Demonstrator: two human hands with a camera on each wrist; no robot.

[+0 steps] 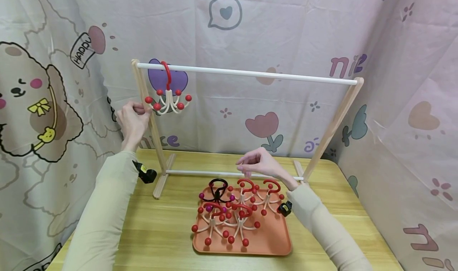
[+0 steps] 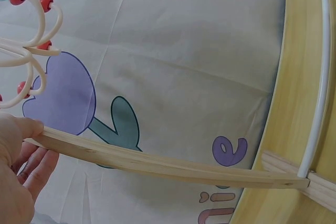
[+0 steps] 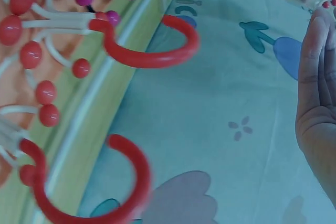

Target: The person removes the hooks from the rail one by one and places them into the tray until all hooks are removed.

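Note:
My left hand [image 1: 133,122] pinches the left wooden post [image 2: 157,162] of a hanging rack, thumb on one side and fingers on the other. From the white top rail [image 1: 250,73], near that post, hangs a cream multi-arm hanger [image 1: 169,100] with a red hook and red ball tips. My right hand [image 1: 262,163] is in the air with loosely bent fingers and nothing in it. Below it, an orange tray [image 1: 273,239] bears several cream hangers with red hooks [image 1: 241,223] and one black hanger [image 1: 216,194] with magenta balls.
The rack's right post [image 1: 332,128] slants down to its foot on the wooden table [image 1: 143,231]. A low white bar [image 1: 204,173] joins the feet behind the tray. Patterned cloth [image 1: 222,36] surrounds the table's back and sides.

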